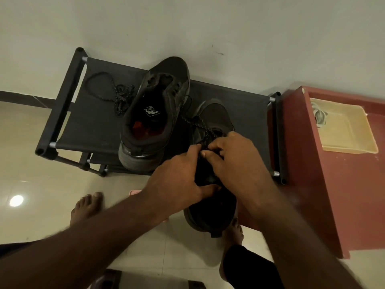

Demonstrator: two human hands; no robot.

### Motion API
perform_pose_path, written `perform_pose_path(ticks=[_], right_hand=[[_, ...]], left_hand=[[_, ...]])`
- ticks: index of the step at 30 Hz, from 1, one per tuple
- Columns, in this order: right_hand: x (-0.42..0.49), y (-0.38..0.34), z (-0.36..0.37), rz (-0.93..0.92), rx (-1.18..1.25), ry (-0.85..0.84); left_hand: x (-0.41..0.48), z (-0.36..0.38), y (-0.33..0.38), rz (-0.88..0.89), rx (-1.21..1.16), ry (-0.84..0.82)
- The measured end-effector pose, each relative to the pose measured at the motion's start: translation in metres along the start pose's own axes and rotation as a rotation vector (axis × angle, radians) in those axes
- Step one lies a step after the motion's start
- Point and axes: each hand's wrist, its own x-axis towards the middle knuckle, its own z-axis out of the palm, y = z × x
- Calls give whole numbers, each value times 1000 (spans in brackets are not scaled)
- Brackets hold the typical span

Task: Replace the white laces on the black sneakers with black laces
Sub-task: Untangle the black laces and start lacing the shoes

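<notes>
From the head view, lacing of the near sneaker (215, 116), which overhung the front of the rack (83, 124), looked well along. The left hand (179, 174) gripped its upper and the right hand (233, 161) pinched the black lace (199, 119) by the upper eyelets, so next came feeding the tip through and drawing it snug. The far sneaker (154, 113) appeared unlaced beside a spare black lace (113, 94), and the cream tray (354, 132) held the white laces (319, 117).

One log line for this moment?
step: threading black lace | left hand: grips near sneaker | right hand: pinches it | spare lace: on rack | white laces: in tray
</notes>
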Motion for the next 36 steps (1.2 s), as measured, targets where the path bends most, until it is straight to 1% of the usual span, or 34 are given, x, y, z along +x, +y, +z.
perform_pose_path(ticks=[4, 7, 10, 11, 12, 13, 15, 16, 17, 18, 19, 21, 22, 23, 24, 25, 26, 28, 33, 36], right_hand=[[1, -2, 7, 6, -50, 65], [3, 3, 7, -26, 66, 111], [4, 8, 8, -107, 150, 169], [3, 8, 7, -131, 211, 183], [2, 7, 6, -141, 324, 185], [0, 5, 4, -140, 501, 174], [-5, -5, -6, -88, 995, 140], [-6, -9, -12, -48, 1193, 140], [-7, -10, -17, -10, 1295, 175], [-6, -8, -20, 28, 1281, 223], [-4, -5, -22, 61, 1153, 265], [0, 3, -19, 74, 669, 290], [1, 6, -16, 53, 434, 254], [1, 8, -12, 33, 248, 191], [1, 10, -9, 26, 123, 113], [0, 9, -7, 33, 49, 44], [0, 7, -7, 42, 7, 1], [1, 5, -9, 47, -15, -27], [3, 2, -4, 60, -76, -22], [8, 6, 4, -3, 30, 1]], left_hand=[[0, 4, -2, 12, -47, 5], [2, 5, -5, 34, -72, 16], [3, 4, -6, 65, -70, 26], [3, 4, -6, 77, -72, 29], [4, 4, -6, 86, -77, 33], [5, 4, -6, 89, -79, 36], [6, 4, -7, 74, -66, 30], [7, 3, -8, 66, -53, 26], [7, 4, -8, 58, -41, 23], [7, 4, -7, 48, -31, 21], [6, 3, -7, 35, -26, 22], [6, 4, -7, 27, -28, 20], [6, 3, -6, 33, -33, 16], [5, 4, -6, 42, -36, 12], [5, 4, -5, 49, -37, 12], [5, 4, -5, 48, -31, 12], [5, 4, -4, 43, -21, 12], [5, 5, -5, 38, -2, 12], [4, 8, -9, 65, 40, 13], [5, 7, -10, 75, 10, 20]])
